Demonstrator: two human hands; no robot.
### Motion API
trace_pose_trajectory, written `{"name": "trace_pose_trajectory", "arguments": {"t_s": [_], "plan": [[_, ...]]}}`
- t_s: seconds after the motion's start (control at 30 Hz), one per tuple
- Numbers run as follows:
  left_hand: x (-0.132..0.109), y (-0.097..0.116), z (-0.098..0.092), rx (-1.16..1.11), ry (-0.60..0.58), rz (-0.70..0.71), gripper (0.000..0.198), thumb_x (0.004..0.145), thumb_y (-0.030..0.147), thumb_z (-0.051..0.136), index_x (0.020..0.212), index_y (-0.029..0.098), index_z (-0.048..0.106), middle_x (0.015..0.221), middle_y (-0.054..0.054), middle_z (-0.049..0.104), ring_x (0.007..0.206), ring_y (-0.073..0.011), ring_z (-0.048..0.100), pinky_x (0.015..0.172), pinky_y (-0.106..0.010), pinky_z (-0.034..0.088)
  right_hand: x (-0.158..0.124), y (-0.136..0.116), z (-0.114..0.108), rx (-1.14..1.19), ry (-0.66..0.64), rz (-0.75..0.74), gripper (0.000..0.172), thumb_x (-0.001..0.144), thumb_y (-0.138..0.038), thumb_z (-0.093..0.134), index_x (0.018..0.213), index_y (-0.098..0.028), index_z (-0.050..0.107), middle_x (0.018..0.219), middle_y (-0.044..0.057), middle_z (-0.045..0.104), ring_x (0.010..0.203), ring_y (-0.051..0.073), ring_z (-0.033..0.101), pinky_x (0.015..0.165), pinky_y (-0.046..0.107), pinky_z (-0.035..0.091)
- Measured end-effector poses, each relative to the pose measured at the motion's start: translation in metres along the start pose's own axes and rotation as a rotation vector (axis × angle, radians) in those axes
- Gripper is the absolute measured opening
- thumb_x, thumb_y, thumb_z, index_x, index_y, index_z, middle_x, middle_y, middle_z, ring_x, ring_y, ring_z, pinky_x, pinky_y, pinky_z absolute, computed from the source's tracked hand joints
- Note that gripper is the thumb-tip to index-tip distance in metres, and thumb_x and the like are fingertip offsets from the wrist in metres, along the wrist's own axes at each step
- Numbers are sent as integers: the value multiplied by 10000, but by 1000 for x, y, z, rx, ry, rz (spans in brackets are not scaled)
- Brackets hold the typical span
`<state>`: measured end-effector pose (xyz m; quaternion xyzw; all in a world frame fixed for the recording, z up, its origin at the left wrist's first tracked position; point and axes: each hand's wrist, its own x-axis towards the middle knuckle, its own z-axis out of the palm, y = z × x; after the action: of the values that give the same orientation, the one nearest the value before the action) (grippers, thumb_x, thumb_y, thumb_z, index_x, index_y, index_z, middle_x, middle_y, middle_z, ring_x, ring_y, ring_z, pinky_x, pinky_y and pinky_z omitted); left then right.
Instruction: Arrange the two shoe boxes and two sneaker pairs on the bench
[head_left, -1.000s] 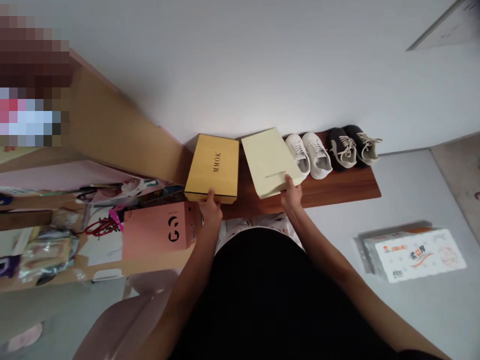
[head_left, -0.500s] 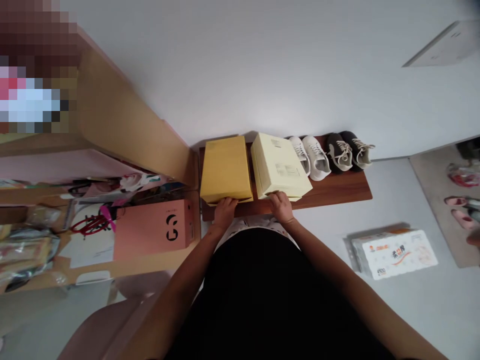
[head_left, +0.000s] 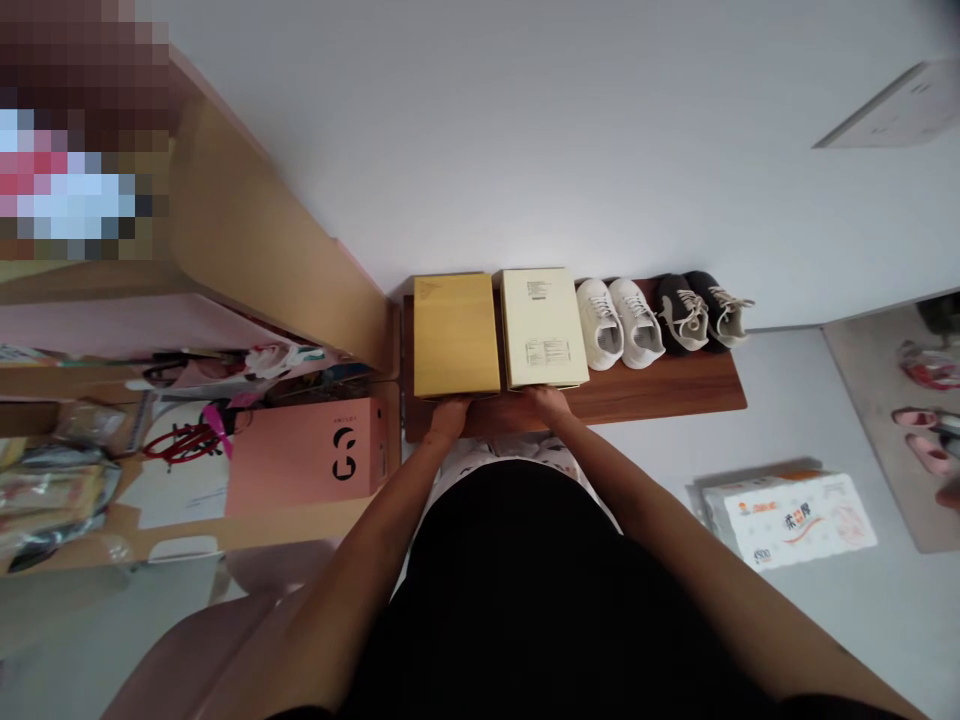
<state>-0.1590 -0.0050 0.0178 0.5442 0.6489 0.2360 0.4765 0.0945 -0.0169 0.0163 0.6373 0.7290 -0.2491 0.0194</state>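
1. Left hand (head_left: 450,418) at the near end of the yellow box (head_left: 456,335), fingers curled against its edge; firmness of grip impossible to tell.
2. Right hand (head_left: 546,402) at the near end of the cream box (head_left: 544,328), fingers likewise against the edge; grip also unclear.
3. Both boxes flat and side by side on a wooden shelf (head_left: 660,395) against a white wall (head_left: 525,140), just beside white sneakers (head_left: 621,323), then dark sneakers (head_left: 703,310).
4. Left of the shelf, a pink box (head_left: 307,458) on a wooden unit (head_left: 187,530) among packets.
5. On the grey floor (head_left: 885,630) to the right, a tissue pack (head_left: 787,520); farther right, pink slippers (head_left: 921,430) on a beige mat (head_left: 862,400).
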Motion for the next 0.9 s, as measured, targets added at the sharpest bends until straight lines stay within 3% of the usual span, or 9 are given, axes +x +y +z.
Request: {"name": "trace_pose_trajectory", "arguments": {"t_s": [0.07,0.17,0.27,0.37,0.5,0.6,0.77,0.9], "plan": [[2,6,2,-105,38,-81,312,715,-53,640,735,248,724,830,-82,671,1100,-298,643,1148,-430,401,1,-1,-1,-18,-18,15,326,955,-93,539,1126,-227,783,1072,144,762,1069,290,667,969,371,492],[1,9,6,84,26,-20,257,787,-10,592,751,219,703,875,-119,654,1181,-309,600,1123,-433,425,0,-1,2,-40,-9,37,309,955,-108,544,1117,-205,788,1051,165,766,1075,292,674,949,362,505],[-6,5,9,409,-33,123,343,866,17,480,1005,197,736,1129,-168,658,1252,-310,542,1097,-454,447,-5,1,6,-26,23,31,338,961,-98,523,1171,-198,769,1125,171,753,1127,280,655,944,345,521],[-18,0,8,551,-21,196,431,904,38,444,1223,187,693,1239,-171,628,1209,-291,561,1084,-454,456,-12,8,8,29,74,-45,363,949,-67,513,1207,-172,745,1201,166,728,1164,263,637,998,343,517],[-34,6,8,494,10,266,299,938,131,510,1139,212,715,1084,-127,672,1057,-252,638,1033,-394,496,-28,16,6,211,192,-160,312,946,-111,536,1169,-186,741,1192,134,723,1143,239,648,1053,364,508],[-41,26,18,425,-9,327,286,958,164,494,1127,243,711,1026,-105,694,1005,-236,664,989,-367,524,-47,28,-2,371,246,-149,242,970,-221,551,1125,-217,737,1102,110,738,1039,227,677,1006,363,533],[-36,85,68,348,-86,429,281,949,171,519,1148,240,705,1132,-121,709,1120,-252,647,1071,-417,491,-74,83,-30,595,408,92,258,965,-334,535,1118,-218,707,1044,88,726,907,201,680,876,328,568],[-16,140,139,260,-263,463,279,946,175,521,1151,216,706,1165,-122,707,1146,-244,646,1087,-414,486,-73,149,-61,585,648,323,366,953,-369,513,1212,-158,661,1147,137,675,935,222,664,912,397,564]]}}
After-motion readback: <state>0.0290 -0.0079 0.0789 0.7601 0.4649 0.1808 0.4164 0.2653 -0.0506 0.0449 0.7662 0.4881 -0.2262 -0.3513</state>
